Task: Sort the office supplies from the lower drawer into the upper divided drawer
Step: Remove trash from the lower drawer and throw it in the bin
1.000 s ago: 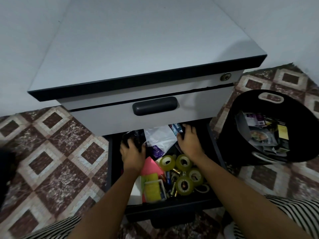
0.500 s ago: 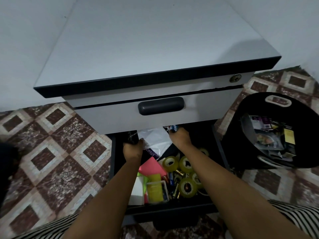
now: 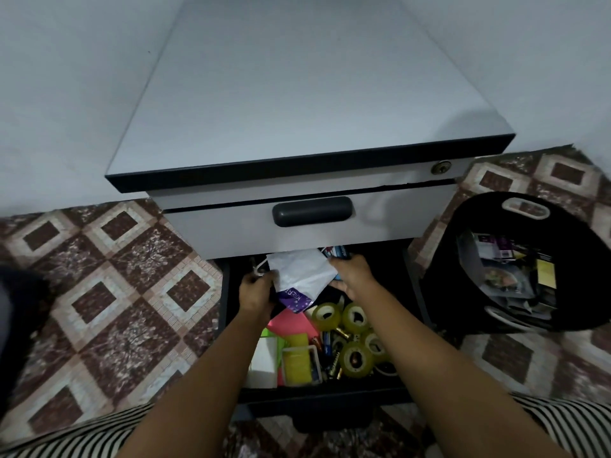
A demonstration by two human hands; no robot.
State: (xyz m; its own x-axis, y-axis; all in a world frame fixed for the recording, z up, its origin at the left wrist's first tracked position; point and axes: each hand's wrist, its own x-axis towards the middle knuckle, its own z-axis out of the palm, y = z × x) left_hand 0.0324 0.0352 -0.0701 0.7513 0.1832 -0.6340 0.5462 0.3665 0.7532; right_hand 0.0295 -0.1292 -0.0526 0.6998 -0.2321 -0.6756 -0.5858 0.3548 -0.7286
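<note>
Head view: low in the middle of the frame, the open dark lower drawer (image 3: pixel 314 395) holds the supplies. The grey upper drawer (image 3: pixel 390 223) above is closed, so lift the items clear first, then free a hand to open it. The left hand (image 3: pixel 256 290) seemingly grips a small dark object (image 3: pixel 254 266); the right hand (image 3: pixel 352 276) clasps a blue packet (image 3: pixel 335 251). The hands are apart, flanking a crumpled white plastic pouch (image 3: pixel 299 276); both forearms reach deep inside.
</note>
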